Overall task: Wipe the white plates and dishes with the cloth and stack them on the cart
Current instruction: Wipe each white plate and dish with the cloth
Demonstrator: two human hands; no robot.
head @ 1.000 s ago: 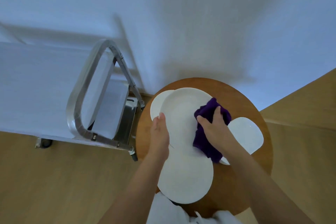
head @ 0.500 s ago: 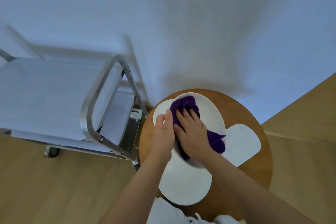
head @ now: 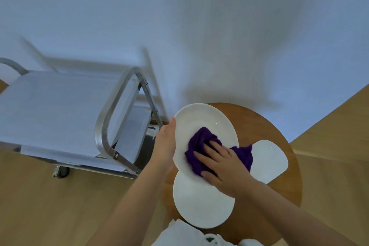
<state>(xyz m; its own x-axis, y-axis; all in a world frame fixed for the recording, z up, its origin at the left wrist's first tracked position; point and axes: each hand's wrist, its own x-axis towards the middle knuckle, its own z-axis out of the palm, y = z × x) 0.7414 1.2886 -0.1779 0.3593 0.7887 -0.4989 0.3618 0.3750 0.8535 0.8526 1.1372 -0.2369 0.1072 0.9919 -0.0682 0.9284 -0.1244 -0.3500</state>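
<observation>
My left hand (head: 164,146) grips the left rim of a round white plate (head: 201,122), holding it tilted above the round wooden table (head: 265,124). My right hand (head: 221,164) presses a purple cloth (head: 199,144) flat against the plate's face. Below it a second round white plate (head: 199,203) lies on the table. A white rounded-square dish (head: 269,158) lies on the table to the right, partly hidden by the cloth and my right wrist.
A metal cart (head: 111,126) with a white-covered top shelf (head: 54,106) stands to the left of the table against the white wall. Its handle loop is close to my left hand. Wooden floor surrounds both.
The held plate has risen and tilted more toward me. My right hand has dragged the cloth from the plate's upper left down to its middle and lower right.
</observation>
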